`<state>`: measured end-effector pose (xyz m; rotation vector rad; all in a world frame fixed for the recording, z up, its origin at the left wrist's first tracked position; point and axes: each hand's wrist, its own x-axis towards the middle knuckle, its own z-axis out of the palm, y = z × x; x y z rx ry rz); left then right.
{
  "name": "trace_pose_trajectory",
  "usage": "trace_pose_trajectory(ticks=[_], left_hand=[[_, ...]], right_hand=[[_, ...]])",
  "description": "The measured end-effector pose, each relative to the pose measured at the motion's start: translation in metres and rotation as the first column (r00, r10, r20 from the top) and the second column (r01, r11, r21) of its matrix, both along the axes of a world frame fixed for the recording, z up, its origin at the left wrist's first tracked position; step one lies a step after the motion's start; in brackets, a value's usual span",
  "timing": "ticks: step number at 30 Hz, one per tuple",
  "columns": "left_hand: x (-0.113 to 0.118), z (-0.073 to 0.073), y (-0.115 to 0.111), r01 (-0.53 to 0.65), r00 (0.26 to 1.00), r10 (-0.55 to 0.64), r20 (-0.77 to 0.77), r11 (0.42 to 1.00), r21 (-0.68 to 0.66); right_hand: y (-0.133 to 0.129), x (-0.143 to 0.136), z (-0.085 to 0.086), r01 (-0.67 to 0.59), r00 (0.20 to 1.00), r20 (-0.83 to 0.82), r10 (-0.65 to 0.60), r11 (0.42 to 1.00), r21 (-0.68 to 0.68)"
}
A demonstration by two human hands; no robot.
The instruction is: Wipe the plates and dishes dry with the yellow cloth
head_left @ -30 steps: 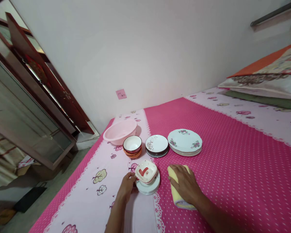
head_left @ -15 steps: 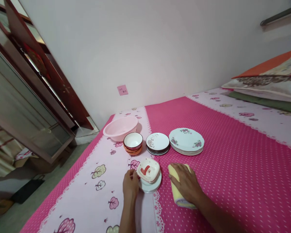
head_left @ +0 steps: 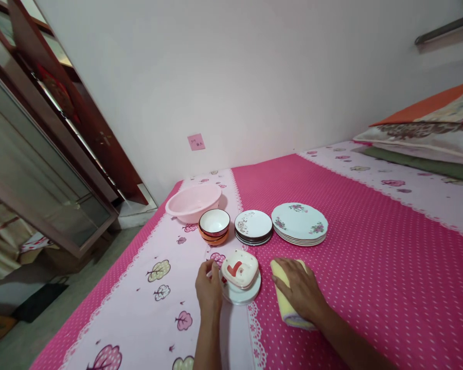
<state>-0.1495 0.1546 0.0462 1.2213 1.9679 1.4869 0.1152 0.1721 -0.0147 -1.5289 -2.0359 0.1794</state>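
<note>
My right hand (head_left: 299, 288) rests over a folded yellow towel (head_left: 287, 308), fingers across its top and thumb on the near side. Just left of the small square bowls, my left hand (head_left: 209, 285) is held with bent fingers a little apart, and nothing shows in it. The square white bowls (head_left: 244, 267), with a red pattern inside, are stacked on small white plates (head_left: 247, 297). Whether my left fingertips touch the bowl rim or the plates, I cannot tell.
Behind stand stacked round bowls (head_left: 215, 223), dark-rimmed plates (head_left: 253, 224) and large oval flowered plates (head_left: 299, 221). A pink basin (head_left: 193, 203) sits at the back left near the bed's edge. Pillows (head_left: 428, 136) are piled far right on the pink bedspread (head_left: 370, 267).
My left hand has drawn slightly away from the square bowls, its fingers a little looser. My right hand stays on the towel. The whole view has shifted slightly.
</note>
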Motion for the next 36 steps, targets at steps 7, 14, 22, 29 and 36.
trace_pose_trajectory(ticks=[7, 14, 22, 29, 36], left_hand=[[0.009, 0.003, 0.0, 0.064, 0.995, -0.067, -0.074, 0.997, -0.047], [0.01, 0.004, -0.001, 0.09, 0.981, -0.107, -0.161, 0.99, -0.109], [0.014, 0.008, 0.005, 0.063, 0.985, -0.074, -0.157, 0.995, -0.076], [0.018, 0.012, 0.001, 0.049, 0.993, -0.049, -0.103, 0.999, 0.005], [0.021, 0.016, -0.001, 0.029, 1.0, -0.03, 0.002, 0.995, 0.096]], right_hand=[[-0.001, 0.001, 0.001, -0.002, 1.0, -0.004, 0.002, 1.0, -0.006], [0.0, 0.002, 0.0, -0.007, 1.0, -0.003, 0.007, 1.0, 0.003], [0.002, 0.003, -0.004, -0.004, 1.0, -0.009, 0.004, 1.0, 0.03], [0.001, 0.003, -0.003, -0.006, 1.0, -0.014, 0.007, 0.999, 0.033], [0.002, 0.002, -0.003, -0.003, 0.999, -0.033, 0.004, 1.0, 0.021]])
